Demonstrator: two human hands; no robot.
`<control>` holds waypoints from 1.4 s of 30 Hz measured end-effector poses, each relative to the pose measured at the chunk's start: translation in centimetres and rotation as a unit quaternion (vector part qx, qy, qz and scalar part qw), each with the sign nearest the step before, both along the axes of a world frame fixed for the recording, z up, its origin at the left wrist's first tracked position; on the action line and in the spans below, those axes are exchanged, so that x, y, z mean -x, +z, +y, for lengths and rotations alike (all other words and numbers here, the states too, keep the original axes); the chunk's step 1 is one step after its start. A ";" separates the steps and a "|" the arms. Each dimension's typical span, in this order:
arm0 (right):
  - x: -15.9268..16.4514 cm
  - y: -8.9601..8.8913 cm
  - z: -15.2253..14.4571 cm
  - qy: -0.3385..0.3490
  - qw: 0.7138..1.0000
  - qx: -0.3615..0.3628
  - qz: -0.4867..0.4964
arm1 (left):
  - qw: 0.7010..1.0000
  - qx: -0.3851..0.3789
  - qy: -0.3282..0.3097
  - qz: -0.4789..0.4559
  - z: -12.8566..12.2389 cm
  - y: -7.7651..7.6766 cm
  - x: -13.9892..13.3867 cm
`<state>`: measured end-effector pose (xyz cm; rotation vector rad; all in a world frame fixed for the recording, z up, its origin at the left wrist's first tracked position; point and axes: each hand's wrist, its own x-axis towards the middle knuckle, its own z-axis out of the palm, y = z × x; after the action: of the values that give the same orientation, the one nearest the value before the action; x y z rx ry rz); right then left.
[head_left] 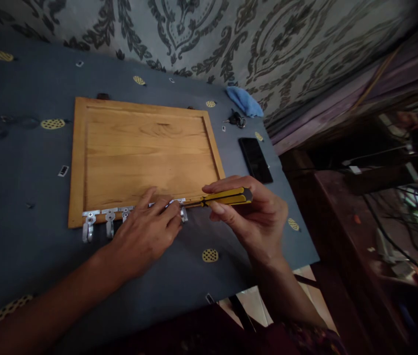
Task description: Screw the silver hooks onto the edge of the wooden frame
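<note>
A yellow-and-black screwdriver (227,196) is gripped between the thumb and fingers of my right hand (264,217). Its thin shaft points left, with the tip close to the right end of a metal hook rail (110,215). The rail runs along the near edge of a framed wooden board (146,153), its hooks hanging past that edge. My left hand (148,234) lies over the middle and right part of the rail. Its fingers curl down onto the metal, one stretched onto the board; they hide some of the hooks. Whether the tip sits in a screw is too small to tell.
The board lies on a table with a blue-grey patterned cover (39,236). Beyond its right side are a black phone (255,160), keys (236,119) and a blue cloth (245,101). A patterned wall (194,29) borders the back. Cables (390,227) hang at the right.
</note>
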<state>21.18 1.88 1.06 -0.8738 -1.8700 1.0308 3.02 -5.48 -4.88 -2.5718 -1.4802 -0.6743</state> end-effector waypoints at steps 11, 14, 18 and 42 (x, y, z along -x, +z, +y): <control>-0.6 0.5 0.6 0.076 0.995 -0.045 -0.051 | 1.000 0.004 0.005 0.009 -0.1 -0.3 0.0; -0.1 -0.4 0.4 0.017 0.992 -0.115 -0.054 | 1.000 0.012 0.004 0.002 -0.1 -0.3 0.1; 0.2 -1.1 0.2 -0.074 0.984 -0.159 0.014 | 1.000 0.017 0.002 0.001 -0.2 -0.4 0.1; 0.0 -0.7 0.2 -0.026 0.997 -0.058 -0.040 | 1.000 0.009 0.001 0.017 -0.2 -0.3 0.2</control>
<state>21.20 2.11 0.38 -0.9018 -1.9419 0.8588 2.86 -5.66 -5.22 -2.5813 -1.4848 -0.6170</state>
